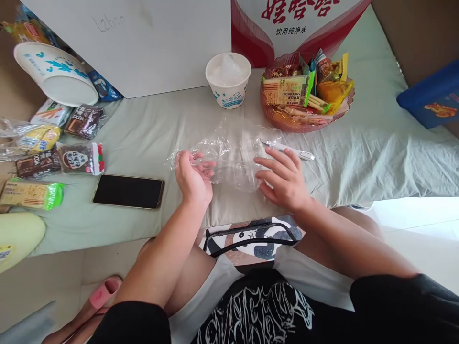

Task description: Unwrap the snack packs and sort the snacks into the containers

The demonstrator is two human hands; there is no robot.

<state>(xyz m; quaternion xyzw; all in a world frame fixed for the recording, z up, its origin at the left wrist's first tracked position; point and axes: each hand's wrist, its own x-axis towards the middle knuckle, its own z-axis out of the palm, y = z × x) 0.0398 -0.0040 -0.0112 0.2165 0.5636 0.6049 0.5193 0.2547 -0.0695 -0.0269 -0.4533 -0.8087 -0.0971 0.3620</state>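
Pinching 1 clear plastic bag (229,157) w/ left hand (193,179) fingers; right hand (285,181) fingers spread on it; 1 pen (287,149) nearby.

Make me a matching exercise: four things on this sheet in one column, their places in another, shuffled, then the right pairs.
Things:
1. phone
2. paper cup
3. snack basket
4. clear plastic bag

Places:
A. between the left hand and the right hand
B. flat on the sheet, left of the left hand
C. far right, below the red carton
D. upright before the white box

Pairs: 1-B, 2-D, 3-C, 4-A
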